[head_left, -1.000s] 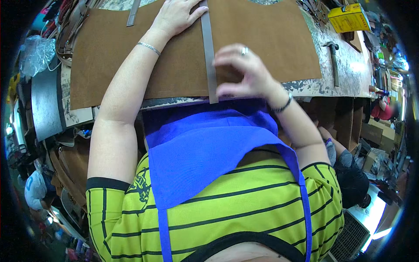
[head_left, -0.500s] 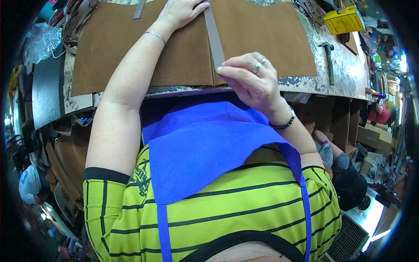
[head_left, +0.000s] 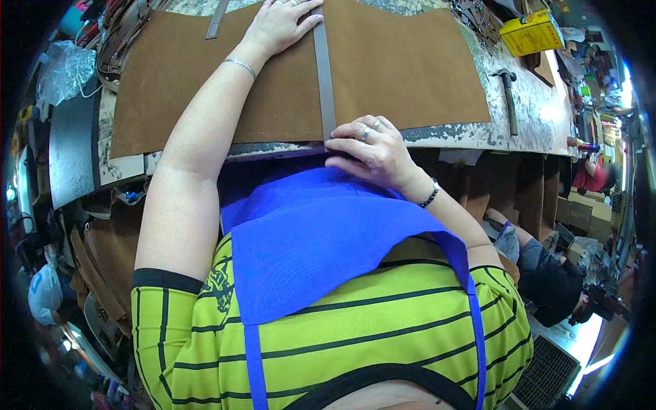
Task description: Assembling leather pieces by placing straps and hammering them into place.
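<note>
The long gray strip (head_left: pixel 324 82) lay up and down near the top middle of the frame, on top of the brown material (head_left: pixel 403 61). The left hand (head_left: pixel 277 27) rested there with its fingers stretched out, its thumb on the strip. The right hand (head_left: pixel 372 154) had bent fingers, and their tips touched the strip's low end. I cannot tell if they pinched it.

In the upper right, a yellow can (head_left: pixel 531 33) sat tipped; its inside did not show. Cardboard boxes (head_left: pixel 589 212) were at the right side, and a white bag (head_left: pixel 45 294) hung at the left side. I cannot tell what they held.

The low edge of the brown material lay close to the front edge of the table (head_left: pixel 540 130). A stretch of worn, spotty table top showed to the right of it. There lay a hammer (head_left: pixel 511 102), apart from the brown material. The left arm crossed over the left half of the brown material.

A short gray strip (head_left: pixel 217 19) lay at the upper left, and clear plastic (head_left: pixel 65 72) sat further left. A blue apron (head_left: pixel 335 239) filled the middle. Another person (head_left: pixel 553 290) was low down at the right.
</note>
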The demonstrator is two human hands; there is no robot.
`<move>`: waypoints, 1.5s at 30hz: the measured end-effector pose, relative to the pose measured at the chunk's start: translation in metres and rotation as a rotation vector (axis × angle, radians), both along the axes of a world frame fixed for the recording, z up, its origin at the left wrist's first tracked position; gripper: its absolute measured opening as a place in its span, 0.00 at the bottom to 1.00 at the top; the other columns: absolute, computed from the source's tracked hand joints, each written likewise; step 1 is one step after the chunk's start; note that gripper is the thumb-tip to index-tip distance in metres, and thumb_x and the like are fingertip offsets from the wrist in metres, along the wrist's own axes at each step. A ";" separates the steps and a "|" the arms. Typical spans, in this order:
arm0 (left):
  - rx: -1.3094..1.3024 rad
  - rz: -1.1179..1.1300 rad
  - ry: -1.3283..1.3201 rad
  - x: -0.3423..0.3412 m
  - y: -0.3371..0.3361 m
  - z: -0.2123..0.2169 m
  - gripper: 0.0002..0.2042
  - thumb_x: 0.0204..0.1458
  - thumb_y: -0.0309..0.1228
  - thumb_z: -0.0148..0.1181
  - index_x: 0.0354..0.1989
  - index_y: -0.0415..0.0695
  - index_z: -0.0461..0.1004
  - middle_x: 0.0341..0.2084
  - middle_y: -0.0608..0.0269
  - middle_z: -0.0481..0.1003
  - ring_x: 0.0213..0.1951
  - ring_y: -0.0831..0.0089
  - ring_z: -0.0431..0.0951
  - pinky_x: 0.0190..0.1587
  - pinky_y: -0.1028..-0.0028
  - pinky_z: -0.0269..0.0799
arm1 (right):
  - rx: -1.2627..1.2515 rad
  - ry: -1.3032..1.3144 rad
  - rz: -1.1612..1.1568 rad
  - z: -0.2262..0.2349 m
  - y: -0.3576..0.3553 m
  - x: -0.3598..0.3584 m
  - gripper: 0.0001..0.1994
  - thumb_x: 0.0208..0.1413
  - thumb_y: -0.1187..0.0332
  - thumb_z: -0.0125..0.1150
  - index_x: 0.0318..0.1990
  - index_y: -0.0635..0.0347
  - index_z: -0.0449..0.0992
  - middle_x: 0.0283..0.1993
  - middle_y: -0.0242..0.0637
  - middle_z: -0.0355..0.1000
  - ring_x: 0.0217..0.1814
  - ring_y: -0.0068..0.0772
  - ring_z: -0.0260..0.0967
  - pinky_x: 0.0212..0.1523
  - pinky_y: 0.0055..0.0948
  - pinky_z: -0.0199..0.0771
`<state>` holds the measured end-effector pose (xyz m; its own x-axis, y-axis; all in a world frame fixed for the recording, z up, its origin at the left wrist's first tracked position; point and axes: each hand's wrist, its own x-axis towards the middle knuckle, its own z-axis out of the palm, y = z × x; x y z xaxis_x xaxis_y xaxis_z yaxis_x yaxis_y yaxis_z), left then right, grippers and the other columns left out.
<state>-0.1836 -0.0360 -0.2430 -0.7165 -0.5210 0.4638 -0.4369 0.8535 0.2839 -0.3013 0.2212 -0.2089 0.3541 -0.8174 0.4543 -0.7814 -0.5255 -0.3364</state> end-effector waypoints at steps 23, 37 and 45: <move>0.087 -0.046 -0.261 0.029 0.060 0.005 0.29 0.55 0.51 0.46 0.63 0.53 0.56 0.65 0.58 0.51 0.66 0.56 0.49 0.63 0.46 0.43 | -0.099 0.159 -0.801 0.009 -0.023 -0.183 0.22 0.54 0.59 0.55 0.54 0.61 0.66 0.56 0.51 0.63 0.59 0.53 0.59 0.58 0.47 0.58; 0.039 -0.151 -0.052 0.082 0.181 -0.002 0.20 0.45 0.45 0.62 0.47 0.53 0.73 0.54 0.65 0.68 0.57 0.66 0.66 0.59 0.54 0.57 | 0.511 0.249 -1.523 -0.033 0.054 -0.401 0.22 0.57 0.56 0.44 0.52 0.66 0.62 0.48 0.62 0.67 0.55 0.61 0.63 0.53 0.51 0.62; -0.028 -0.123 -0.032 0.081 0.187 0.001 0.19 0.46 0.48 0.60 0.46 0.56 0.74 0.52 0.69 0.70 0.55 0.69 0.68 0.58 0.57 0.58 | 0.376 -0.728 -0.771 0.001 -0.035 -0.192 0.15 0.59 0.56 0.52 0.42 0.59 0.66 0.22 0.29 0.62 0.19 0.17 0.62 0.18 0.19 0.64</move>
